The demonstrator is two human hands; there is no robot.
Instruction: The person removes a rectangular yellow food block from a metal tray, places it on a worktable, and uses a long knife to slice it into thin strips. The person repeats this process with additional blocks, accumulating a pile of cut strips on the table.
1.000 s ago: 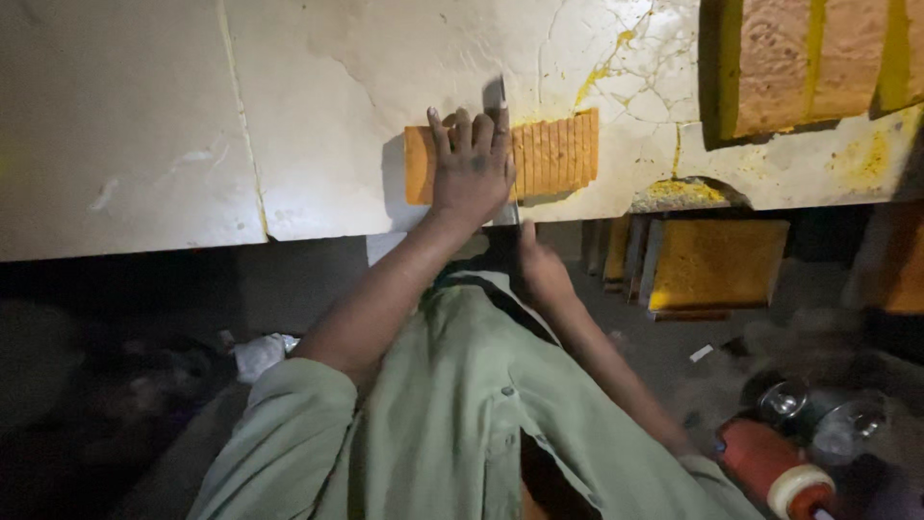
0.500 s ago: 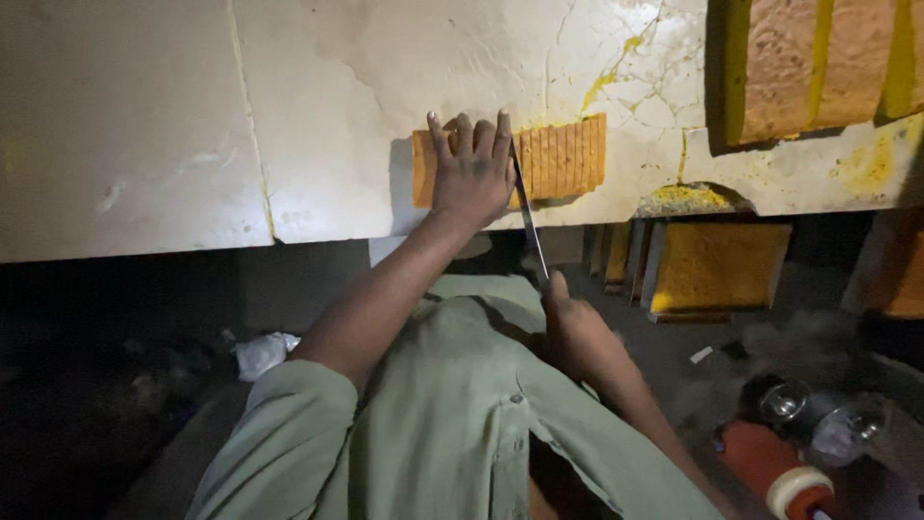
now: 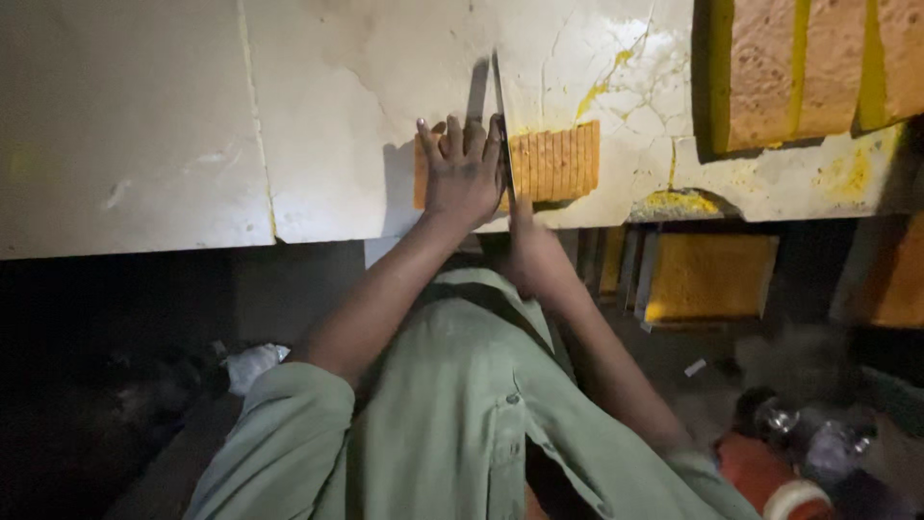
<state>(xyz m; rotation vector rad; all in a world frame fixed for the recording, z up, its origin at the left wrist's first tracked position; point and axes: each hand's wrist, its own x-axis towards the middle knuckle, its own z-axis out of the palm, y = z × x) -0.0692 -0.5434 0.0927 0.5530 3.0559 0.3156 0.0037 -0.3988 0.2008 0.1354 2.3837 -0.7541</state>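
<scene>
Cracked white slab (image 3: 318, 125) carries a ridged orange block (image 3: 553, 162) near its front edge — left hand (image 3: 464, 173) lies flat on it, fingers spread, while right hand (image 3: 535, 252) grips a long knife (image 3: 500, 106) — blade beside the left fingers.

No label, sign or screen shows in the head view, and nothing that can be told for certain as a package. The nearest to one is a crumpled pale wrapper or bag (image 3: 252, 364) lying in the dark low at the left, beside the person's sleeve (too dim to tell whether it is plastic or paper). At the lower right stands a rounded orange container with a white band (image 3: 770, 477), with some shiny clear-topped things (image 3: 782, 420) just above it, blurred so that their kind cannot be made out.
</scene>
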